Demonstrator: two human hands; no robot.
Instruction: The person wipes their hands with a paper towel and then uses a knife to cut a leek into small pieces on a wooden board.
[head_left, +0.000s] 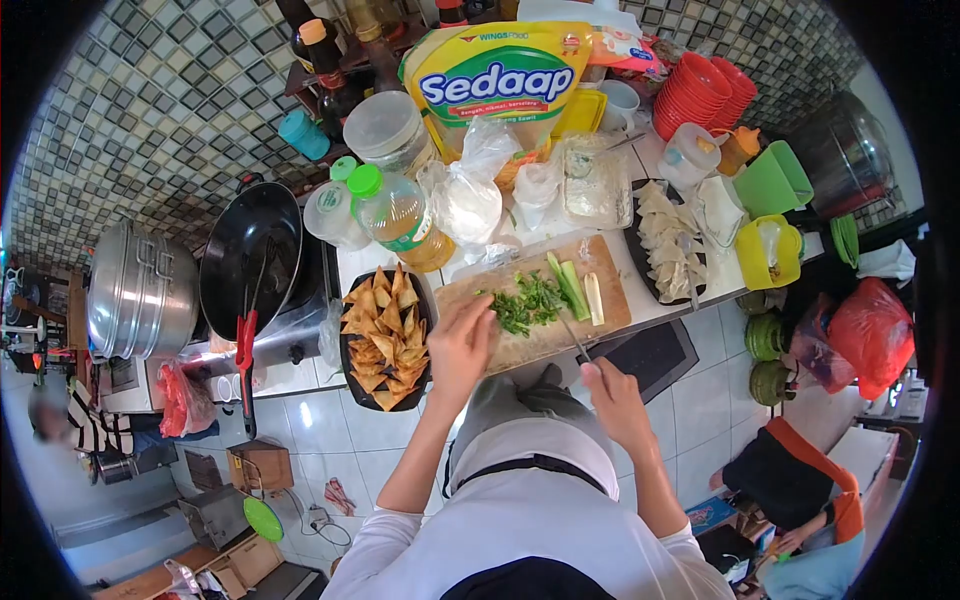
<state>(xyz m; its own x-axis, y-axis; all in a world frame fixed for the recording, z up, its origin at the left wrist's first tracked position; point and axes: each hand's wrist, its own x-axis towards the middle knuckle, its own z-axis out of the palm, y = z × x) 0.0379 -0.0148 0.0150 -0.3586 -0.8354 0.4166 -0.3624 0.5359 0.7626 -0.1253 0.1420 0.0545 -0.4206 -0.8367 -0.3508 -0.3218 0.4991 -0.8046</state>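
My right hand (pixel 612 395) is closed around the handle of a knife (pixel 576 338), whose blade reaches over the front edge of a wooden cutting board (pixel 450 297). Chopped green leaves (pixel 525 304) lie in a pile at the board's middle. To their right are green cucumber-like pieces (pixel 572 288) and a pale strip (pixel 594 299). My left hand (pixel 462 343) rests over the board's left side, fingers stretched out beside the leaves and holding nothing visible.
Left of the board, a black tray (pixel 385 408) carries fried triangular pastries. A second dark tray (pixel 690 292) holds pale wrappers. Bottles, a jar (pixel 385 130), a Sedaap pouch (pixel 495 85) and red bowls (pixel 695 95) crowd the back. A wok (pixel 250 260) sits left; another person (pixel 790 490) is lower right.
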